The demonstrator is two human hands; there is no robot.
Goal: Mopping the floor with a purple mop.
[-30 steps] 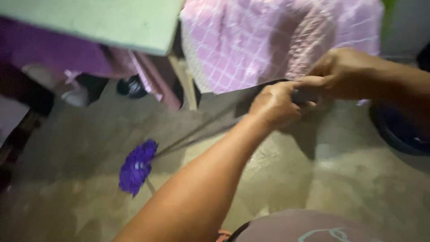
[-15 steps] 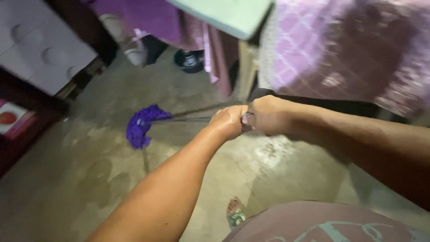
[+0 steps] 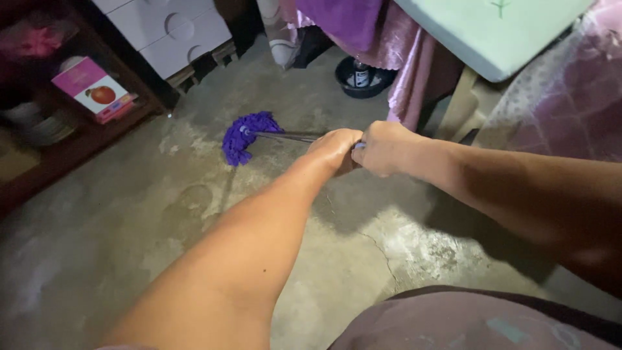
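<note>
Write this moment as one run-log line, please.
left hand | right hand | both grip thin metal mop handle | purple string mop head on concrete floor

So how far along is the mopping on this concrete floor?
Done: the concrete floor shows darker, damp-looking patches near the mop. In hand: the left hand and right hand both grip the mop handle, with the purple mop head down on the floor by the low shelf. Left: the paler, dry-looking stretch near the crack looks unmopped, though the lighting makes this uncertain.

One mop (image 3: 248, 137), seemingly two hands (image 3: 363, 149).
</note>
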